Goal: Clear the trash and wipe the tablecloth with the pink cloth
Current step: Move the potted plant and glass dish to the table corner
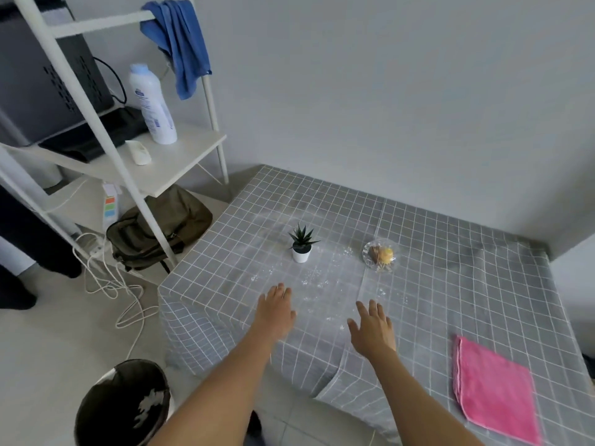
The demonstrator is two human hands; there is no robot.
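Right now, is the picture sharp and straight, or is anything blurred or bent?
Head view: soft and even light, no hard shadows; wide-angle bending tilts the shelf and wall edges; the whole frame is slightly soft, so the white specks on the tablecloth and the glass dish lack detail.

Tablecloth [450, 284]: plant [301, 243], dish [380, 254], pink cloth [494, 391].

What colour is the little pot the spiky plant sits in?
White. The little pot shows plainly in the head view, standing on the grey checked tablecloth.
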